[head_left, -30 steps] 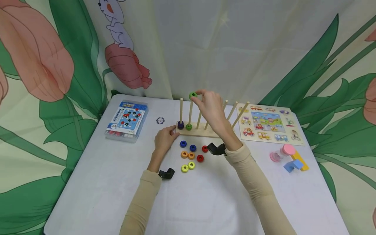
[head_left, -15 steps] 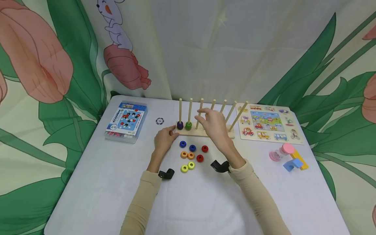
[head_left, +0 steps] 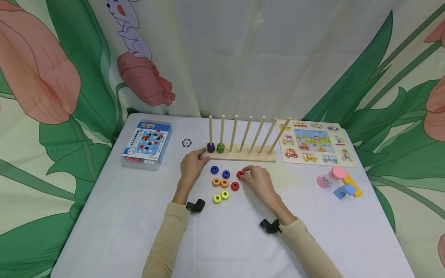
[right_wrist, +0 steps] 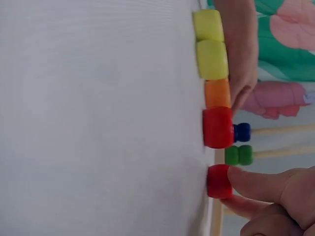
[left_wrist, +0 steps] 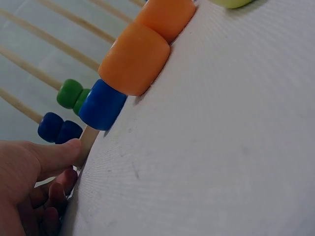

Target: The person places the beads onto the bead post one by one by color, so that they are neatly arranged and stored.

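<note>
At the left end of a wooden peg stand (head_left: 240, 155), my left hand (head_left: 191, 166) grips the base, its thumb (left_wrist: 59, 153) pressed on the corner. My right hand (head_left: 260, 183) pinches a red bead (right_wrist: 218, 182) on the table between thumb and finger. Another red bead (head_left: 235, 186) lies just in front of it. Two dark blue beads (left_wrist: 59, 129) are stacked on the stand's first peg, two green beads (right_wrist: 238, 155) on the second; the other pegs are bare. Left of my right hand lie loose blue beads (head_left: 214, 169), orange beads (head_left: 216, 182) and yellow beads (head_left: 217, 199).
A boxed molecule set (head_left: 147, 144) lies at the left, with a poker chip (head_left: 186, 143) beside it. At the right are a vehicle puzzle board (head_left: 314, 143), a pink-capped sand timer (head_left: 332, 177), a blue block (head_left: 344, 191) and a yellow block (head_left: 355, 185). A printed curtain hangs behind.
My right hand has let a green bead down the second peg, onto the other green one. It has come down and towards me to a red bead. The left hand stays at the stand.
</note>
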`<state>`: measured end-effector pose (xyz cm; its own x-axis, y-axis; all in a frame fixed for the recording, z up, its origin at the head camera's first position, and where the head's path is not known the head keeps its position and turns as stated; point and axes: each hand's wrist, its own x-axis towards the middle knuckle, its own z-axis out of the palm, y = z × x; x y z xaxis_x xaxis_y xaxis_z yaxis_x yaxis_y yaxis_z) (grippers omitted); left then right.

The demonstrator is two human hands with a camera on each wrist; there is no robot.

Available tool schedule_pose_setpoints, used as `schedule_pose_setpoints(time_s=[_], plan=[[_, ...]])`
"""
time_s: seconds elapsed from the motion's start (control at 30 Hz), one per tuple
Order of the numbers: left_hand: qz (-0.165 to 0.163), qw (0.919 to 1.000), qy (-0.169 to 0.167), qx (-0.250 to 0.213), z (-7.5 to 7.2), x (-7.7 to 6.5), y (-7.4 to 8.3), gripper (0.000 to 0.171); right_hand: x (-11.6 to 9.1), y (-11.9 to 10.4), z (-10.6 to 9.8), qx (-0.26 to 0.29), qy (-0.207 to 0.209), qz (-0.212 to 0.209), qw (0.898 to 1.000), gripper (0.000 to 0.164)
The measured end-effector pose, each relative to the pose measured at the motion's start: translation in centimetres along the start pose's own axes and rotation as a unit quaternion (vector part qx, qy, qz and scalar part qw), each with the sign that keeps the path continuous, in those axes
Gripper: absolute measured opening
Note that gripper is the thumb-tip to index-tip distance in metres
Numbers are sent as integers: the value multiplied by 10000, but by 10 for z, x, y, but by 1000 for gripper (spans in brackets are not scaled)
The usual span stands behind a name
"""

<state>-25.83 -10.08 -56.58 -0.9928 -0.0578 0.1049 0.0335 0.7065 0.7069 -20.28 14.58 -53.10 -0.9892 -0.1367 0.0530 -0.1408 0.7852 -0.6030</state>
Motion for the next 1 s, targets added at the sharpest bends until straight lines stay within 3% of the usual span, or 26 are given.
schedule_pose_setpoints(time_s=[0.17, 0.3, 0.5, 0.73, 1.0], plan=[[-30, 10000, -7, 15, 1, 2, 0, 47, -1, 0, 3, -4, 35, -4, 10000, 24], [-72, 10000, -36, -16, 2, 2, 1, 47, 4, -11, -9, -64, 324, -252, 9991, 27], [-104, 9999, -114, -27, 3, 1, 0, 48, 21, -48, -43, -23, 955, -727, 9928, 31], [-46, 10000, 2, 0, 0, 0, -1, 47, 47, -101, -83, 86, 1925, -1391, 9713, 35], [-53, 10000, -51, -47, -1, 1, 0, 46, 66, -123, -102, -425, 1907, -1297, 9721, 35]])
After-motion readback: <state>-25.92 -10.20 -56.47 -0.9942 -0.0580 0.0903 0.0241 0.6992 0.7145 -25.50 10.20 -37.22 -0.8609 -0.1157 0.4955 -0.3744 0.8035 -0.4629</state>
